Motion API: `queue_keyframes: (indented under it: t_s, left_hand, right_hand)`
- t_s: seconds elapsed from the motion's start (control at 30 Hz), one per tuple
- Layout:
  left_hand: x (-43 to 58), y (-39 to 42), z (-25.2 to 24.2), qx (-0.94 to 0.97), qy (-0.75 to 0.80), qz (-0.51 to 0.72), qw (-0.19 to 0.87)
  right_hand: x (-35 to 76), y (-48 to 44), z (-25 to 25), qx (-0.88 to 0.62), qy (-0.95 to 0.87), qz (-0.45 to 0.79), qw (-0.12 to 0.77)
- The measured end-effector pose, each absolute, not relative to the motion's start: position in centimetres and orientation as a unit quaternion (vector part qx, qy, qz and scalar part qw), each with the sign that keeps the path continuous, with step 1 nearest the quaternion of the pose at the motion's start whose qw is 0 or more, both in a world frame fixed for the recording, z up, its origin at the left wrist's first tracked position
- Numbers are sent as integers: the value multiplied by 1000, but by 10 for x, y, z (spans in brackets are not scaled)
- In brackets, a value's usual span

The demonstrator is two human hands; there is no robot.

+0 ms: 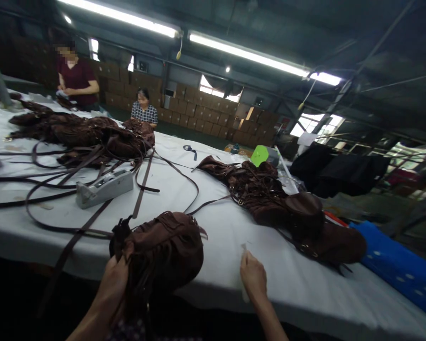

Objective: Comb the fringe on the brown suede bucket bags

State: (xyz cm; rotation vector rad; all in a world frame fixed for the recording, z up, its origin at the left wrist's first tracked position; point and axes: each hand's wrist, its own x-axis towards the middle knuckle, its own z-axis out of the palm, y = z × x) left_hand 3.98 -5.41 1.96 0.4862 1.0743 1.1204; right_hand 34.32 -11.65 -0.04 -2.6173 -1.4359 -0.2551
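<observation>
At the table's near edge, my left hand (118, 274) grips a dark brown bag (170, 246) by its left end, fingers closed round the gathered material. The bag has a flap, fringe-like bits and long straps that trail to the left. To the right of it, over the white table cover (222, 255), my right hand (252, 274) is closed round a thin pale strip (244, 247). One end of the strip pokes out above the fingers; its kind is not clear. A grey tape dispenser (105, 188) stands beyond the held bag, among the loose straps.
Brown bags lie heaped at the far left (81, 130) and along the right side (266, 194) of the table. A blue bag (397, 265) borders the right edge, and a green object (260, 155) stands behind. Two people work across the table, with stacked cartons (199, 111) behind them.
</observation>
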Motion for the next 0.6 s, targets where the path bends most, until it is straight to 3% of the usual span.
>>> queue_keyframes:
  t_s: [0.1, 0.2, 0.3, 0.43, 0.6]
  left_hand:
    - [49, -59, 16, 232, 430, 486, 724]
    - [65, -68, 16, 218, 417, 510, 720]
    - [69, -73, 18, 221, 441, 507, 706]
    - [67, -75, 15, 224, 450, 487, 714]
    - [67, -72, 14, 235, 462, 481, 707]
  right_hand:
    - [312, -120, 9, -841, -512, -107, 139]
    - [250, -113, 10, -701, -661, -176, 200]
    - [216, -101, 3, -627, -736, -220, 127]
    - [234, -86, -7, -646, -726, -231, 52]
    - [287, -83, -6, -746, -651, -142, -2]
